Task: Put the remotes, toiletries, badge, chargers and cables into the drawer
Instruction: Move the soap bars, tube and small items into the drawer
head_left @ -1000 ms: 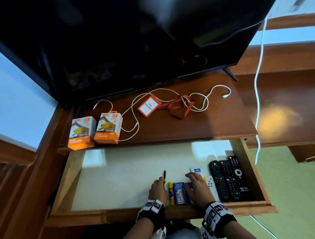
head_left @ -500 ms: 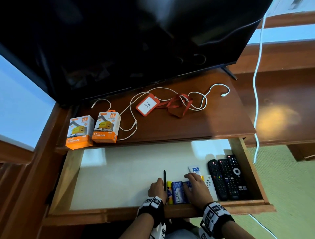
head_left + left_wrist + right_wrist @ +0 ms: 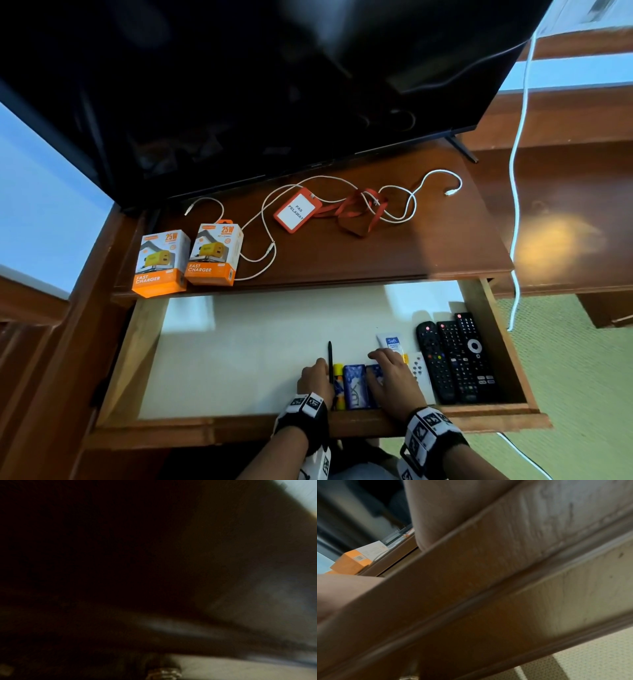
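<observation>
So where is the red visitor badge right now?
In the head view the badge lies on the desktop below the TV, not yet in the drawer, right of the two charger boxes, with white cables looped around it.

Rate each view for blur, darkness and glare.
Head view: sharp, wide-angle bowing, television nearly black, glare patch on the desk. Left wrist view: almost wholly dark and smeared, nothing identifiable. Right wrist view: bright but soft, drawer front close and blurred.

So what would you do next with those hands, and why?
Probably lift the left hand to the nearest charger box on the desk. Remotes and soaps already lie in the drawer; boxes, badge and cable do not.
</observation>
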